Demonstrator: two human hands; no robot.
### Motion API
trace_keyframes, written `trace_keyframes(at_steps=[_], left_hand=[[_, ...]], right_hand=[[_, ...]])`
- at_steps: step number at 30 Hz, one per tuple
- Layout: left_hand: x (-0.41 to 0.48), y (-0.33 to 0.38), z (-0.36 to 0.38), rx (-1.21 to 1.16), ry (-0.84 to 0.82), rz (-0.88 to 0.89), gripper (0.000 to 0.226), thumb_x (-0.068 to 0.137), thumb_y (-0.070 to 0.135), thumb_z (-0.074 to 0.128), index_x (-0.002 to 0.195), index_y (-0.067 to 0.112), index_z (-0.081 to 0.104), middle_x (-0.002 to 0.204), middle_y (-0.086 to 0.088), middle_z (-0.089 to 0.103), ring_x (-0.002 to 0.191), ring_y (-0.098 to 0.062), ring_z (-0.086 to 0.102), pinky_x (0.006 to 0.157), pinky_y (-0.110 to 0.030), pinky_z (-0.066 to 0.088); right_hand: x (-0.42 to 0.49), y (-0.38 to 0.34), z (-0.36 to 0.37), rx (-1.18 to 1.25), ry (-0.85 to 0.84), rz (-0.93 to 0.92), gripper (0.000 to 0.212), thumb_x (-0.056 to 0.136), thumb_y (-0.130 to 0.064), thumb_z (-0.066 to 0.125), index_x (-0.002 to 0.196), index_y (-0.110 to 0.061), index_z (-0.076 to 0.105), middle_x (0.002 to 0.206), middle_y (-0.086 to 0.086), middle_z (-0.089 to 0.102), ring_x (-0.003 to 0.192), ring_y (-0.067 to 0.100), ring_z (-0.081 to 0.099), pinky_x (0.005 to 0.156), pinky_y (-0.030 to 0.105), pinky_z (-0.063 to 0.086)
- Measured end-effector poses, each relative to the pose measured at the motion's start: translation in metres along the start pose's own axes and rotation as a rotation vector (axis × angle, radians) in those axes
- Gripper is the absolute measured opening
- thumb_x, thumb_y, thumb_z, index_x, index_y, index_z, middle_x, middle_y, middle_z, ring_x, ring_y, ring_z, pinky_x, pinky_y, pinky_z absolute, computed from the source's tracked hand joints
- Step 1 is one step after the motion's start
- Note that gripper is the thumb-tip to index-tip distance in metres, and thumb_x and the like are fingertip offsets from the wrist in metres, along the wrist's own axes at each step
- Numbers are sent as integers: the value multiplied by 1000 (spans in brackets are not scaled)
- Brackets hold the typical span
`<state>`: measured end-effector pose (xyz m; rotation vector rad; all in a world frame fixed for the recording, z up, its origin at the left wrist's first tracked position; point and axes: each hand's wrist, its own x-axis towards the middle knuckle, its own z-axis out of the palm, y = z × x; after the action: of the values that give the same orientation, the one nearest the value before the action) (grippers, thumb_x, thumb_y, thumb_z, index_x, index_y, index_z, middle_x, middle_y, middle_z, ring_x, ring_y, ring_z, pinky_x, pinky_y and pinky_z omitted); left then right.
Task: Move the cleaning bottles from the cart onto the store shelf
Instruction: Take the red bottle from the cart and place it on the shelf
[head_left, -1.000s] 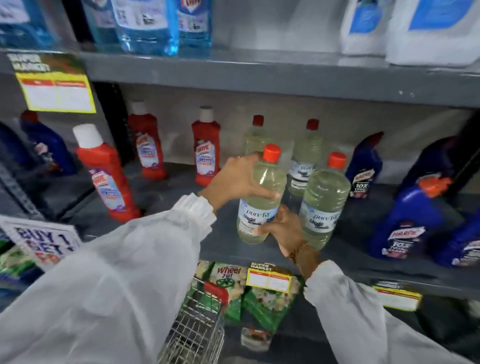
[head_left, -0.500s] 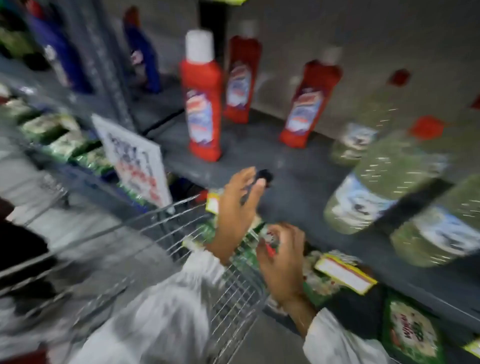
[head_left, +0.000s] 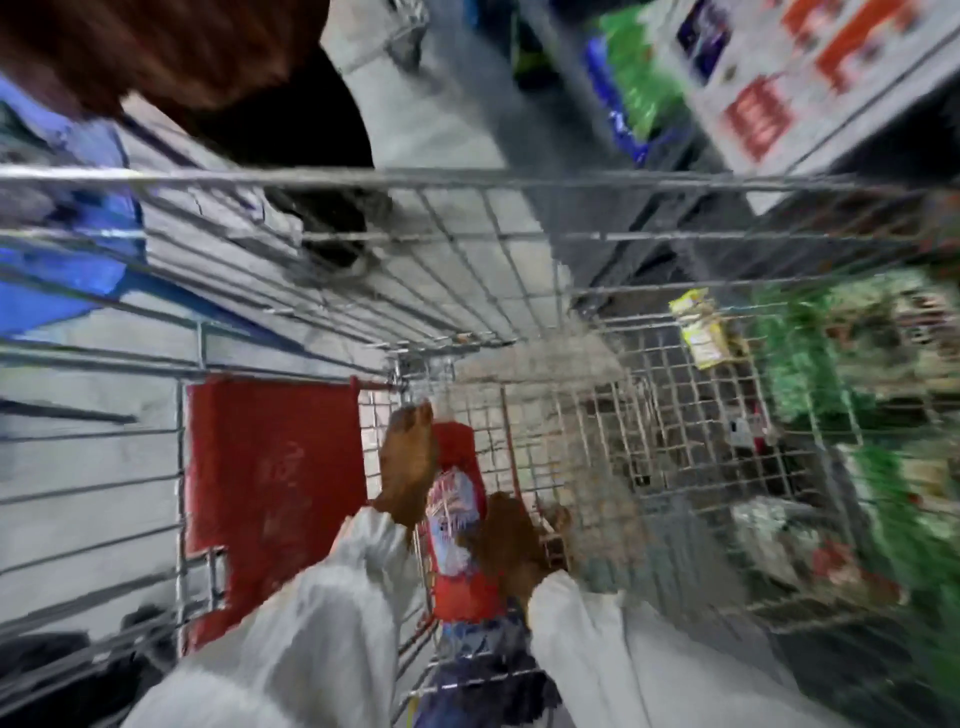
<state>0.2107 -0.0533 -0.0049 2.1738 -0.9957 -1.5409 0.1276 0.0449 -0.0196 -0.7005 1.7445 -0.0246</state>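
Observation:
The view is blurred and looks down into the wire cart (head_left: 467, 234). A red cleaning bottle (head_left: 457, 519) with a white and blue label lies in the cart's near corner. My left hand (head_left: 408, 462) rests along the bottle's left side, fingers pointing away from me. My right hand (head_left: 511, 540) is against the bottle's right side. Both hands seem to close on it, though blur hides the fingers. Both arms wear white sleeves. The shelf of bottles is out of view.
A red flap (head_left: 270, 499) of the cart's child seat stands left of the bottle. Green packets (head_left: 810, 364) fill a low shelf to the right. A price sign (head_left: 779, 78) hangs top right. A person in dark and blue clothing (head_left: 67, 249) stands beyond the cart.
My head has swung down from the shelf to the cart. Both hands have left the clear bottle on the shelf and reached into the cart, onto the red bottle.

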Motion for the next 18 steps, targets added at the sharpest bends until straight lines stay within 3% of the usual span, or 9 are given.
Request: trace_keyframes(at_steps=[3, 7, 9, 13, 15, 18], left_hand=[[10, -3, 6, 96, 54, 75, 35, 97, 28, 40, 96, -2, 57, 98, -32, 60, 93, -41, 57, 74, -39, 39], [14, -5, 9, 95, 73, 79, 40, 96, 32, 42, 111, -1, 59, 114, -23, 62, 106, -32, 57, 92, -38, 43], [11, -3, 11, 86, 60, 57, 39, 94, 31, 46, 115, 0, 57, 117, -21, 62, 104, -28, 57, 92, -36, 45], [-3, 3, 16, -14, -141, 3, 19, 86, 25, 62, 94, 8, 58, 91, -12, 65, 78, -22, 61, 61, -20, 49], [-16, 11, 19, -208, -315, -118, 40, 77, 31, 72, 106, 7, 61, 94, -15, 70, 74, -23, 66, 61, -26, 53], [-44, 38, 25, -392, -464, -92, 54, 67, 29, 79, 111, 3, 61, 94, -19, 71, 73, -28, 69, 68, -37, 57]], right_hand=[[11, -2, 15, 71, 82, 15, 52, 73, -36, 73, 112, -6, 54, 116, 14, 64, 107, 32, 61, 86, 34, 51], [4, -10, 15, 152, 136, 50, 50, 72, -26, 77, 109, -5, 50, 111, 12, 63, 104, 29, 61, 74, 28, 45], [4, -7, 2, 187, 152, 47, 50, 70, -19, 79, 109, -6, 51, 111, 11, 66, 102, 28, 63, 74, 26, 46], [-3, 9, -34, 447, 32, -15, 65, 52, -25, 89, 109, -8, 60, 109, 13, 71, 98, 30, 67, 90, 43, 55], [-12, 19, -52, 640, -77, -52, 66, 46, -22, 90, 105, -10, 63, 108, 18, 72, 98, 34, 68, 92, 52, 53], [-39, 21, -82, 789, -147, -144, 45, 63, 6, 79, 103, -10, 63, 110, 21, 69, 97, 33, 67, 92, 48, 52]])
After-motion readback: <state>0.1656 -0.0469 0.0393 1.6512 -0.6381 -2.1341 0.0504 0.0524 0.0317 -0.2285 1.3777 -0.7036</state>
